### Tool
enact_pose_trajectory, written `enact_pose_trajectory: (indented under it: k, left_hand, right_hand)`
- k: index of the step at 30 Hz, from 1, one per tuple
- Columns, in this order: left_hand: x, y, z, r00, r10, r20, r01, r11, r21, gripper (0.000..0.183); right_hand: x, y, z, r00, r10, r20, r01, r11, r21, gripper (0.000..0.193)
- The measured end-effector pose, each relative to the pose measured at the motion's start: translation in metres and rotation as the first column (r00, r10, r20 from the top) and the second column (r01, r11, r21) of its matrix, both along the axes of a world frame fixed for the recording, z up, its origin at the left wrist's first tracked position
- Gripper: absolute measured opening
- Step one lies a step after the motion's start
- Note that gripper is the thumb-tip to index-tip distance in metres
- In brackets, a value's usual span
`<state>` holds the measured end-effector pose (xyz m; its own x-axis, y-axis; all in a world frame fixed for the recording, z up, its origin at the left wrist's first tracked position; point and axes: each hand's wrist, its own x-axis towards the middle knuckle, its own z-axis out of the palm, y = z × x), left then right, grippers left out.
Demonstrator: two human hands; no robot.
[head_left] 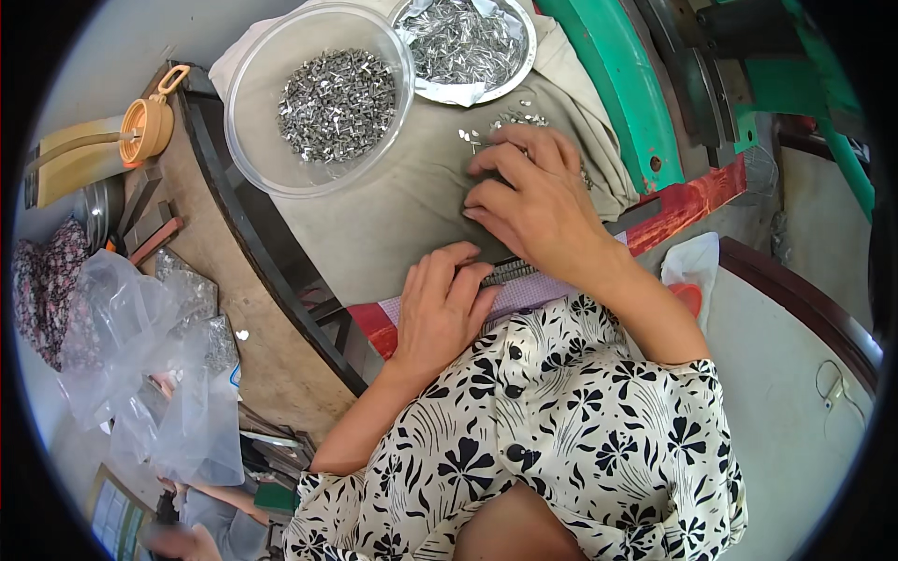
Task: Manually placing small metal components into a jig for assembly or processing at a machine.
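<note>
My left hand (pixel 440 297) lies at the near edge of the work cloth, its bent fingers closed on the left end of a narrow dark strip (pixel 513 270) lined with small metal bits. Above the cloth, my right hand (pixel 543 201) is bent, with thumb and forefinger tips close together; whatever sits between them is too small to make out. Just beyond its fingers is a scatter of small silvery metal pieces (pixel 519 119). A clear round tub (pixel 251 154) holds many short metal pieces. Beside it stands a metal bowl (pixel 529 58) of thin, shiny metal pieces.
A green machine frame (pixel 622 84) rises on the right. Red-painted board (pixel 687 210) edges the cloth. To the left, a brown tabletop (pixel 267 323) carries clear plastic bags (pixel 140 346) and an orange lidded container (pixel 147 129). Another person's hand (pixel 182 542) shows at lower left.
</note>
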<state>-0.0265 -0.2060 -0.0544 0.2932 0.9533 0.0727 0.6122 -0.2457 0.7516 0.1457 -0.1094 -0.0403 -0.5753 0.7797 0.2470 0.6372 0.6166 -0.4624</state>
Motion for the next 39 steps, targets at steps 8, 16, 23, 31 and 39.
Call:
enact_pose_trajectory:
  k: [8,16,23,31,39]
  left_hand:
    - [-0.004,0.001,0.000,0.994,0.039,0.102,-0.033,0.997,-0.063,0.032]
    - [-0.005,0.003,-0.004,0.998,-0.051,0.047,0.047,0.995,0.088,0.034]
    - [-0.002,0.004,-0.001,0.998,-0.062,-0.021,0.063,0.997,0.039,0.033]
    - [-0.003,0.003,0.005,0.998,-0.001,0.056,0.001,1.000,-0.004,0.032]
    - [0.001,0.003,-0.001,1.000,-0.010,0.009,0.009,0.996,0.093,0.024]
  right_hand:
    - [0.018,-0.023,0.011,0.993,-0.044,-0.112,0.044,0.999,-0.003,0.016]
    - [0.033,-0.053,0.006,0.994,-0.106,-0.039,0.105,0.994,-0.009,0.022]
    - [0.027,-0.005,0.000,0.996,-0.085,0.030,0.083,0.994,0.071,0.014]
    - [0.017,0.010,0.002,0.990,0.089,0.113,-0.095,0.995,0.045,0.014]
    - [0.034,-0.041,0.007,0.994,-0.081,-0.077,0.088,0.992,0.094,0.020]
